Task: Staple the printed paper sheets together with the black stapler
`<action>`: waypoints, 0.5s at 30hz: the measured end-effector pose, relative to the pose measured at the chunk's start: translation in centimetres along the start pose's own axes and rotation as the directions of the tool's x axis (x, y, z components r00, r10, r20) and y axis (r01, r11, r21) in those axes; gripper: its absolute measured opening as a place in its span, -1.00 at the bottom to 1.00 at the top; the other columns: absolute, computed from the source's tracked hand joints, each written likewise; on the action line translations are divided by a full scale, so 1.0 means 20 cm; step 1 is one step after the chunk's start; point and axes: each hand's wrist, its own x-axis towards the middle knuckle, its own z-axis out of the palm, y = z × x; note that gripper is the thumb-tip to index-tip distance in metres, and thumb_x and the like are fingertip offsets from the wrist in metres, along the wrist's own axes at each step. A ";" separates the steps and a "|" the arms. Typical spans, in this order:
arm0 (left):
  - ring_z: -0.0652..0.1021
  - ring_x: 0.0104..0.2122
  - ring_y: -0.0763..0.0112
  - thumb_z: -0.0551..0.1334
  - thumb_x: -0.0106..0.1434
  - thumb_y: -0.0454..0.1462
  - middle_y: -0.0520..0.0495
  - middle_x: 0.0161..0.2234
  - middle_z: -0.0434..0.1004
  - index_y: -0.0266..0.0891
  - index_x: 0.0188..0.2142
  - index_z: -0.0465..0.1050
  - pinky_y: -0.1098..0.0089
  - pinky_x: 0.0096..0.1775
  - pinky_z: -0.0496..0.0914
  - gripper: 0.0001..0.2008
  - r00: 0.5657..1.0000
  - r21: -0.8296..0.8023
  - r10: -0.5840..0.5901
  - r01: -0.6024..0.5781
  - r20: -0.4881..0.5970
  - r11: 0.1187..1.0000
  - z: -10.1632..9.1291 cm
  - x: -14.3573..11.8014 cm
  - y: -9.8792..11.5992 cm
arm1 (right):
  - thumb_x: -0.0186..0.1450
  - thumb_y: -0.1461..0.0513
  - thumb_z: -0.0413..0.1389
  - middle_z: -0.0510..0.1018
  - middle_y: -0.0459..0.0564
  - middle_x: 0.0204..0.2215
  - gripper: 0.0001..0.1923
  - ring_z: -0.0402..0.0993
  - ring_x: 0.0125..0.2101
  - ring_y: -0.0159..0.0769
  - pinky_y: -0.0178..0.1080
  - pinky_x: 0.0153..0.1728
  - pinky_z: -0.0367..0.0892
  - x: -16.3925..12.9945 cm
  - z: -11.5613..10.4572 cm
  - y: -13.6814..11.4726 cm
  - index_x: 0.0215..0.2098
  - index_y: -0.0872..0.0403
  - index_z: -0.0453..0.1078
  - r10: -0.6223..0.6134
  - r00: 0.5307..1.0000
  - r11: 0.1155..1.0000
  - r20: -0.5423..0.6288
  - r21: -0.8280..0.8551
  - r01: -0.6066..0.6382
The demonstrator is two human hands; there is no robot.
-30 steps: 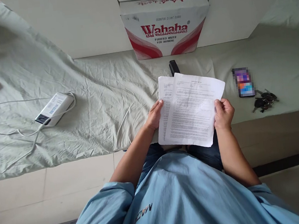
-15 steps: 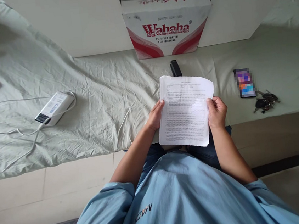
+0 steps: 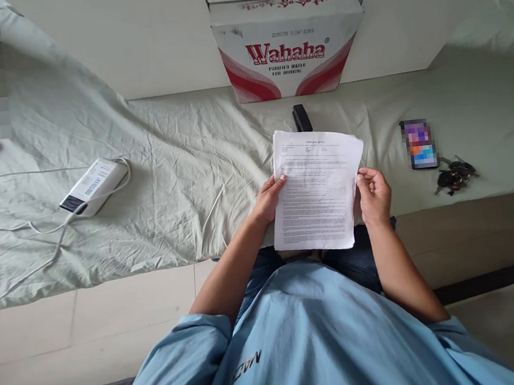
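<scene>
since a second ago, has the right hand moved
Yes. The right hand slid left, away from the keys, squaring the papers toward the left hand.

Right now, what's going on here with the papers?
A person in a blue shirt holds a stack of printed papers in both hands, the left hand on the left edge and the right hand on the right edge, over the edge of a surface under a wrinkled green sheet. A black stapler lies just beyond the papers, before a Wahaha box. A phone and keys lie to the right, a power bank to the left.
</scene>
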 end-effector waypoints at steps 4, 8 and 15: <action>0.77 0.13 -0.17 0.74 0.02 0.14 -0.12 -0.20 0.82 -0.15 -0.03 0.66 -0.08 0.20 0.66 -0.32 0.991 -0.095 0.057 -0.069 -0.119 0.993 -0.03 0.03 -0.03 | 0.37 -0.26 0.41 0.72 -0.03 -0.28 -0.45 0.53 -0.39 -0.33 -0.26 -0.38 0.51 -0.12 -0.20 -0.04 -0.06 0.00 0.63 0.102 0.992 0.989 0.067 0.096 -0.108; 0.67 0.32 -0.14 0.68 0.15 0.13 -0.15 0.01 0.82 -0.11 0.05 0.61 -0.02 0.28 0.62 -0.36 0.979 -0.177 0.123 -0.151 -0.162 0.973 -0.02 0.07 -0.06 | 0.40 -0.31 0.36 0.76 0.03 -0.34 -0.40 0.59 -0.46 -0.29 -0.26 -0.47 0.53 -0.33 -0.38 -0.08 -0.10 0.02 0.66 0.249 0.914 0.956 0.320 0.072 -0.286; 0.52 0.47 -0.11 0.71 0.11 0.10 -0.16 0.21 0.76 -0.12 0.08 0.61 0.05 0.42 0.54 -0.33 0.980 -0.314 0.104 -0.153 -0.167 0.937 0.13 0.06 -0.14 | 0.10 -0.40 0.54 0.82 0.11 -0.08 -0.21 0.78 -0.12 -0.06 -0.08 -0.21 0.77 -0.51 -0.27 -0.13 0.00 -0.05 0.65 0.364 0.833 0.830 0.417 0.260 -0.493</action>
